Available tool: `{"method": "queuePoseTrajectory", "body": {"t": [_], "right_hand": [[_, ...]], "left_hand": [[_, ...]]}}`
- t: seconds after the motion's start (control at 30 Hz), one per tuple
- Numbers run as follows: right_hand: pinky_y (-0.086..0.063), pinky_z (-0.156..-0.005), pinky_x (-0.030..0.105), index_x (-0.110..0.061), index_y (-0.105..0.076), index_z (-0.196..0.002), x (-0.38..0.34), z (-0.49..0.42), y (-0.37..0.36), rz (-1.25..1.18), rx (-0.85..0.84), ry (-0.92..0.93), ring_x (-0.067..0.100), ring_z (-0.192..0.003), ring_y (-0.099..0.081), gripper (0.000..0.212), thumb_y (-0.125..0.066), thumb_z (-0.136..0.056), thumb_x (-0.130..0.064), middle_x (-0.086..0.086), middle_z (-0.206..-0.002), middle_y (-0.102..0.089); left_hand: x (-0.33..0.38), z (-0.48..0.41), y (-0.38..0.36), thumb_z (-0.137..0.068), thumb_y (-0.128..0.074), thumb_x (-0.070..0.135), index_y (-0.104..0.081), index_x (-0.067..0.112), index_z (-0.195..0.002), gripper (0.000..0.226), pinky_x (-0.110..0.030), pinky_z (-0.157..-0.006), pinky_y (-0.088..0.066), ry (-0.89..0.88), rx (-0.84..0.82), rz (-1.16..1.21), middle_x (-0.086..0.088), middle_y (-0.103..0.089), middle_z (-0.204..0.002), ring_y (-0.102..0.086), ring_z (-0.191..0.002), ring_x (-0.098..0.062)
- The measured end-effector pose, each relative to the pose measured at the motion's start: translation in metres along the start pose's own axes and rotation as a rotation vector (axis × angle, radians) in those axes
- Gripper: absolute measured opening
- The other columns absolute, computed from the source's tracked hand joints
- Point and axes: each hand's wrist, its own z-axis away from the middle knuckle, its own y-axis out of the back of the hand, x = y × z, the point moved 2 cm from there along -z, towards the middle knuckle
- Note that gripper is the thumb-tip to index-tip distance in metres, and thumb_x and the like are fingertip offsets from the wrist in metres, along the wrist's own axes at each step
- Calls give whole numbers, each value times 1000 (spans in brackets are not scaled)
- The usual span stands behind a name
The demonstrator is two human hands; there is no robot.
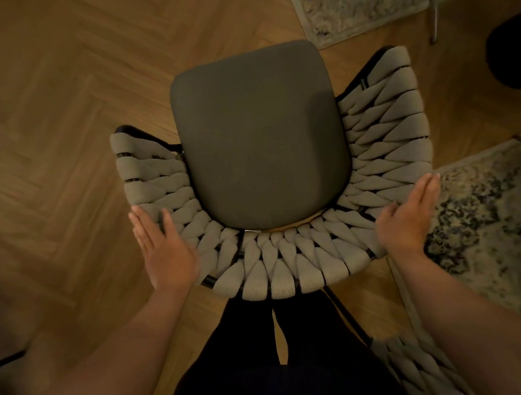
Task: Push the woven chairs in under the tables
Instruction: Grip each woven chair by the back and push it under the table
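Hands flank the woven chair [277, 267] at centre, on herringbone floor [60, 119]: left hand [163, 251] at 8 o'clock, right hand [407, 217] at 4 o'clock, both flat against its curved back, fingers straight and pressed together.

Herringbone wood floor [60, 119]: woven chair [260, 135] standing centre, patterned rug [489, 226] right.

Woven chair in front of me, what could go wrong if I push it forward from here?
Both the left hand and right hand lie flat and open beside the curved chair back, gripping nothing, so they may slip and the chair veer. The rug edge ahead could catch a chair leg. A second chair stands close by your right leg; it might get bumped.
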Motion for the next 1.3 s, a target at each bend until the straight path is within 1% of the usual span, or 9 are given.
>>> {"method": "queuePoseTrajectory", "body": {"t": [0.1,0.17,0.27,0.33,0.43,0.7,0.87,1.1,1.3], "right_hand": [[-4,-124,52,4,-47,-140,1,9,-1,206,31,328,45,-152,-10,58,-48,-84,-13,26,-161,-23],[-10,-124,54,2,-62,-120,-2,18,-5,307,-35,569,43,-147,-29,39,-53,-85,-13,24,-146,-48],[-34,-113,50,-7,-72,-91,-6,31,-8,374,-236,713,33,-118,-60,19,-55,-90,-16,12,-101,-73],[-44,-98,44,-14,-70,-72,-9,30,-5,481,-335,726,27,-87,-64,37,-44,-94,-30,5,-76,-70],[-45,-83,44,-20,-62,-58,-10,25,0,590,-428,798,21,-66,-57,55,-28,-95,-43,-2,-61,-60],[-48,-82,45,-17,-67,-62,6,1,7,629,-417,1024,23,-70,-60,54,-35,-98,-43,2,-66,-64],[-42,-65,39,-16,-59,-50,1,-18,4,596,-416,1119,24,-56,-54,55,-39,-95,-41,3,-54,-57],[-35,-63,35,-17,-61,-53,-31,-62,0,669,-510,1320,23,-58,-54,57,-35,-94,-46,3,-56,-59],[-41,-63,35,-14,-65,-56,-61,-76,-14,650,-526,1498,26,-57,-57,57,-37,-91,-48,6,-58,-61]], "left_hand": [[-4,-2,4,-84,-59,9,-36,-2,-149,70,-49,-125,2,-127,9,-67,-30,2,-164,9,-153,-42],[-4,-5,4,-87,-57,18,-53,1,-135,51,-50,-125,-3,-340,-41,-118,-26,-25,-160,-11,-153,-38],[2,-10,6,-88,-32,36,-67,10,-93,44,-45,-111,-34,-555,-209,-133,-12,-69,-103,-63,-105,-30],[11,-13,14,-87,-23,47,-66,15,-86,54,-42,-107,-38,-581,-355,-253,-5,-70,-89,-62,-86,-23],[18,-16,13,-95,-27,57,-67,19,-106,56,-43,-112,-31,-569,-564,-461,-3,-69,-108,-60,-103,-20],[19,-9,4,-93,-15,67,-55,24,-139,75,-48,-121,-15,-512,-660,-548,-2,-45,-152,-36,-142,-22],[19,-4,4,-92,-12,66,-54,25,-140,76,-47,-121,-15,-477,-656,-551,0,-44,-153,-34,-143,-21],[16,19,-5,-83,0,70,-54,25,-138,90,-45,-120,-17,-341,-656,-488,3,-47,-149,-36,-141,-20],[6,58,-16,-92,-7,70,-52,26,-143,81,-44,-122,-13,-159,-699,-373,3,-43,-155,-33,-144,-18]]}}
